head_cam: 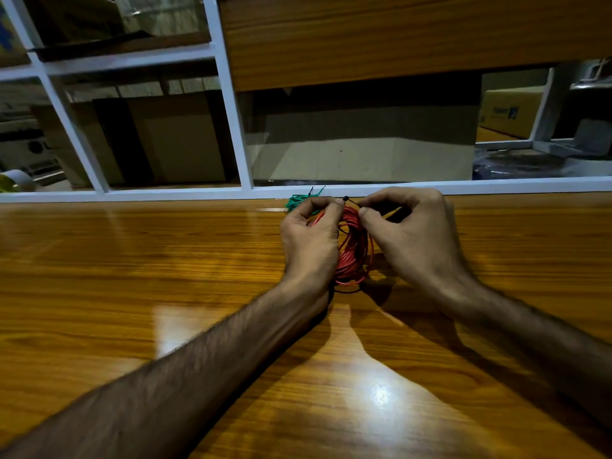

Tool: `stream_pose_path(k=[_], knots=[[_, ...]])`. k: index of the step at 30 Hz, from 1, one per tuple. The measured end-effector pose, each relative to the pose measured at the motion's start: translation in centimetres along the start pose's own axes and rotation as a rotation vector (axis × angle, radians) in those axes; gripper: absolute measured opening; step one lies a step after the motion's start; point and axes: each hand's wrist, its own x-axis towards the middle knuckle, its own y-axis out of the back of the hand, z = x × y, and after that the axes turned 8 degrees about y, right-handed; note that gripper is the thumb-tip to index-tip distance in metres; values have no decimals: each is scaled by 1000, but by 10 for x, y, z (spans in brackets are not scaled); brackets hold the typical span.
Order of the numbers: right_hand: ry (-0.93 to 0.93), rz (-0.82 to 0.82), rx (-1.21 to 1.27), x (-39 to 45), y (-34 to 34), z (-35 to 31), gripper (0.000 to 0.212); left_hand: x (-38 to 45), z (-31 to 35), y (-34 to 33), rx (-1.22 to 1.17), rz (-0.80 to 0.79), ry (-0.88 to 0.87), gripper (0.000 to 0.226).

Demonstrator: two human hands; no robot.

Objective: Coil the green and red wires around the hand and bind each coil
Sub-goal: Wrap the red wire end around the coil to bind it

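Both hands (311, 236) (414, 233) pinching black tie (351, 201), red coil (352, 250) between

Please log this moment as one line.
left hand holds red coil | right hand pinches black tie | green coil behind

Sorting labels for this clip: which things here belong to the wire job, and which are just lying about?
Job: red wire coil; black tie; green wire coil; left hand; right hand.
Lying about: tape roll; cardboard boxes.
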Motion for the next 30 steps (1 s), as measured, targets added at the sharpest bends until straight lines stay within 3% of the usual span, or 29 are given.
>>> stream_pose_path(k=[23,30], knots=[[-4,-3,-16,1,3,-4,10,-3,-2,-1,-4,-54,-60,7],[-120,-38,139,4,3,-4,10,1,-5,0,9,-64,-81,5]])
